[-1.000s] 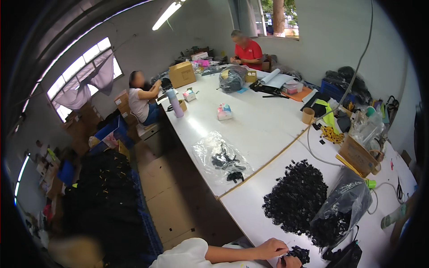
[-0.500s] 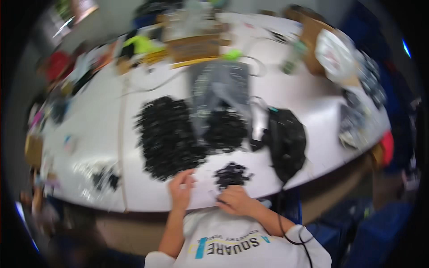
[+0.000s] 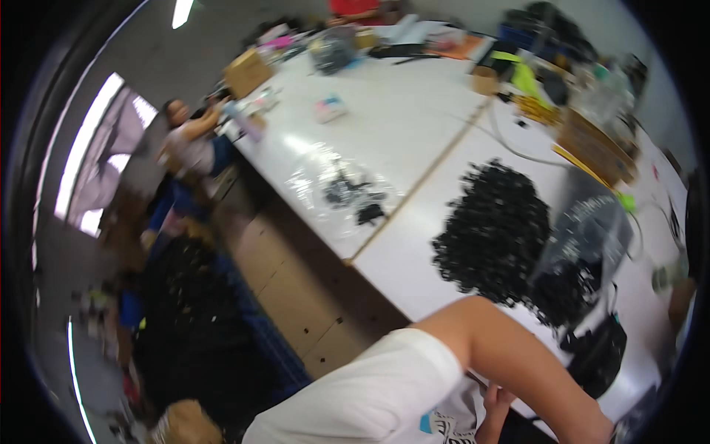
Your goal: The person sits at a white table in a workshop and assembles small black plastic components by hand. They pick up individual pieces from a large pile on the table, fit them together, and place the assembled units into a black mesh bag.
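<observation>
My left arm reaches across the lower right, its elbow bent over the table edge. The left hand [image 3: 596, 429] is at the bottom edge, largely cut off, its fingers hidden. Below that forearm and close to my shirt is my right hand [image 3: 498, 399], partly covered, with its fingers curled. Whatever it may hold is too blurred to make out. Beyond the arm lies a wide heap of small black pieces [image 3: 495, 229]. To its right, a clear plastic bag [image 3: 592, 222] has more black pieces [image 3: 566, 292] at its mouth. A black bag [image 3: 599, 355] sits nearer my forearm.
A plastic sheet with black pieces [image 3: 355, 196] lies left of the table seam [image 3: 421, 185]. Cardboard boxes [image 3: 595, 144] and yellow-green items stand at the back right. Another person [image 3: 196, 140] sits at the far left. A large dark heap [image 3: 192, 325] is beside the tiled floor.
The view has swung left and tilted, so the heaps now appear farther right. My left arm has gone from beside the heap to across my body; the small near pile is no longer visible.
</observation>
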### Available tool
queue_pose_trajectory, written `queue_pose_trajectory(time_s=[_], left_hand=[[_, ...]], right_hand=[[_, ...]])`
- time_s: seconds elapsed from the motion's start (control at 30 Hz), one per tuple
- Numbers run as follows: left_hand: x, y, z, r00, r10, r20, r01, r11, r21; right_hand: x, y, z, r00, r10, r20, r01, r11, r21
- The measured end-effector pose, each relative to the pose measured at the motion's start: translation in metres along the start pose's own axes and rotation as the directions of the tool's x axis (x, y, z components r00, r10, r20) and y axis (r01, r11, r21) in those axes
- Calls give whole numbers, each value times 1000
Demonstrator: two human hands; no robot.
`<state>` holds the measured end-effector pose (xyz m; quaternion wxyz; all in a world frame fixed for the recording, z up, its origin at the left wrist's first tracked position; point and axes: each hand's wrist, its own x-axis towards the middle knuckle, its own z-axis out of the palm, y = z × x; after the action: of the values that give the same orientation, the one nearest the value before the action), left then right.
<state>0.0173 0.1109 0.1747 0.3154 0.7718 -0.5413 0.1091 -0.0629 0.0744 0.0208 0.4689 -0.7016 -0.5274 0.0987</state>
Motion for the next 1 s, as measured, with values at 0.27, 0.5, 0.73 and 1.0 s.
queue_pose_trajectory(time_s=[0.27,0.5,0.73,1.0], left_hand=[[-25,13,-9,980,-143,-137,137,989,-51],[-76,46,-14,829,-389,-401,38,756,-654],[-46,68,-30,835,-272,-479,-251,585,-771],[-51,74,-30,821,-273,-501,-309,525,-793]], right_hand=[[-20,31,-5,991,97,-97,-97,995,2],[-43,53,-2,984,144,-105,-147,989,-22],[-22,54,9,995,13,-103,-18,999,-44],[-30,75,17,985,-95,-141,96,995,-4]])
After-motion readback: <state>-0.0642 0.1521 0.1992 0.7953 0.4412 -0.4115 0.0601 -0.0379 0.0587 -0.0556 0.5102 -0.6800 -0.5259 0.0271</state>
